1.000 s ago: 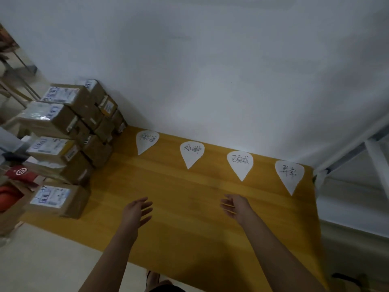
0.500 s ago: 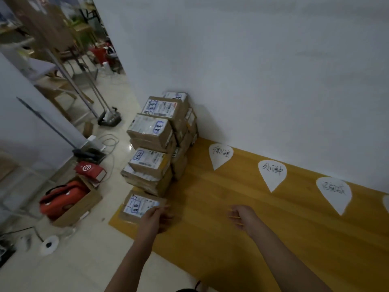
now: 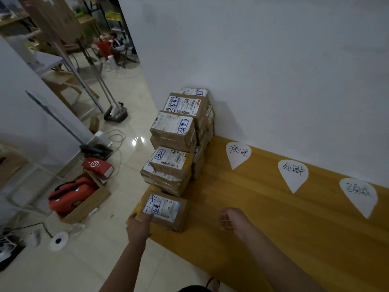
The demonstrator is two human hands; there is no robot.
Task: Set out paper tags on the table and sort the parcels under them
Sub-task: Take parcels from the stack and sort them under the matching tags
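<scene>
One brown parcel (image 3: pixel 166 209) with a white label lay by itself on the yellow wooden bench (image 3: pixel 273 228), just in front of the stack of parcels (image 3: pixel 179 140) and nearer the person than the stack. The stack stood several boxes high at the bench's left end, its back against the white wall (image 3: pixel 273 70), and most of its boxes showed printed labels with handwriting in blue.

The left hand (image 3: pixel 140 226) rested on the lone parcel's near left corner, on the side away from the stack, with fingertips at the edge of the label. Whether its grip had closed on the box could not be told from this angle. The right hand (image 3: pixel 233 222) hung over bare bench to the right of the stack's front, apart from every parcel. Its grip was released, the fingers (image 3: pixel 223 220) loosely curled and holding nothing.

Three white teardrop paper tags lay flat along the wall to the right of the stack, points toward the person, each with handwritten characters: the first tag (image 3: pixel 237 153) near the stack, the second tag (image 3: pixel 292 172) farther off, and the third tag (image 3: pixel 357 197) farthest. No parcel lay under any of them.

Left of the stack, on the tiled floor (image 3: pixel 126 260), sat an open cardboard box (image 3: pixel 88 204) holding a red bag (image 3: pixel 69 192), with a red packet (image 3: pixel 97 166) and loose cables beside it.
</scene>
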